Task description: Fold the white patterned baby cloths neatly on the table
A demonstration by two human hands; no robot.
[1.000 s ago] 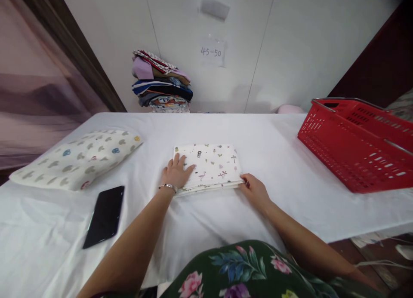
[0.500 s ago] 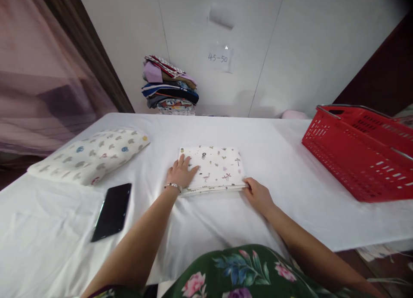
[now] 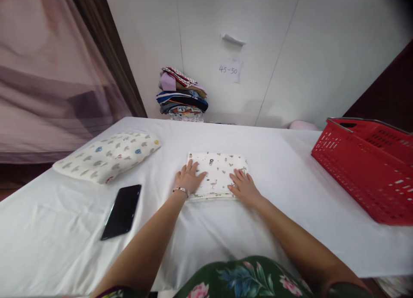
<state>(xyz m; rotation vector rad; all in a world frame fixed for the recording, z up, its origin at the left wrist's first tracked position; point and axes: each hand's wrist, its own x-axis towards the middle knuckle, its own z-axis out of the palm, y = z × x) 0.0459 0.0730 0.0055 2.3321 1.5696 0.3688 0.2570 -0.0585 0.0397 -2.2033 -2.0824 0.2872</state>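
A folded white cloth printed with small flamingos, palms and plants lies flat on the white-covered table in front of me. My left hand, with a bracelet at its wrist, rests on the cloth's left side, fingers spread. On the right side lies my right hand, palm down, its fingers apart on the printed top. Along the near edge the folded layers show. Neither hand grips anything.
A black phone lies to the left on the white table cover. Behind it sits a folded, patterned white cloth. A red basket stands at the right. Stacked folded clothes rise behind the table's far edge.
My right hand has let go of the cloth's near right corner and now lies flat on its top. My left hand stays on the left side. The camera view has shifted slightly.
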